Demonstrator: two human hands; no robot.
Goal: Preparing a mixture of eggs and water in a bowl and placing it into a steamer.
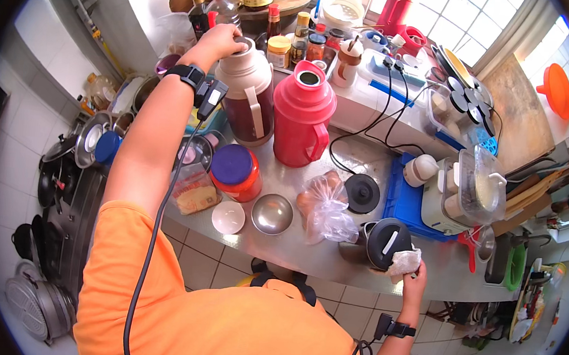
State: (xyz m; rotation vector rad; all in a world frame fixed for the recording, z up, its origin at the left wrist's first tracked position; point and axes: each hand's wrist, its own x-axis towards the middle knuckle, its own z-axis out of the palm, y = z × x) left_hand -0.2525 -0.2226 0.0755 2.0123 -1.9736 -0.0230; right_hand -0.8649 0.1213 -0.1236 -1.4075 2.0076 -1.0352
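My left hand reaches over to the top of a beige and dark-red thermos flask, its fingers curled at the round top; whether a stopper is between them is unclear. Beside that flask stands a pink-red thermos flask with its mouth uncovered. At the right, my right hand grips the handle side of a metal kettle with a black lid through a folded white cloth. A round black lid lies flat behind the kettle. Both wrists wear black straps with cabled devices.
A clear plastic bag of eggs, a steel bowl, a white bowl and a purple-lidded red jar stand along the steel counter. An appliance with clear containers adjoins a blue tray. Black cables cross the counter's back.
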